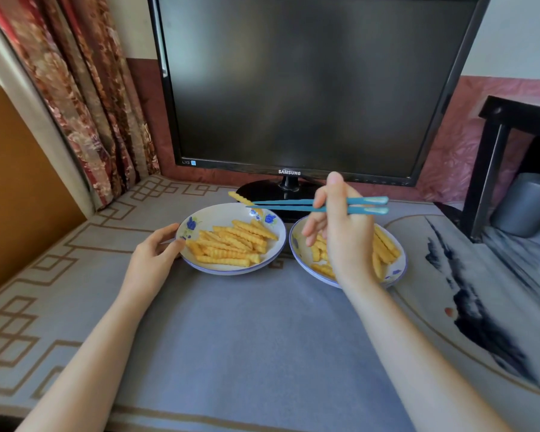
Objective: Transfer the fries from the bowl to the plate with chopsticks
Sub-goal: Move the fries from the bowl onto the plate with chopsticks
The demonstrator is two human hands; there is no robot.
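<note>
Two white dishes with blue flowers stand side by side on the table. The left plate [212,215] holds a pile of crinkle-cut fries [231,244]. The right bowl [396,271] also holds fries [385,244], partly hidden behind my right hand. My right hand [340,232] holds a pair of teal chopsticks [293,205] level above the dishes, tips pointing left. One fry [240,198] is pinched at the tips, above the plate's far rim. My left hand [156,254] grips the plate's left rim.
A black monitor [309,88] on a round stand [262,190] rises just behind the dishes. Patterned curtains [85,104] hang at the back left. A dark shelf [512,145] with a grey bin [524,204] stands at the right. A grey patterned cloth [262,338] covers the table.
</note>
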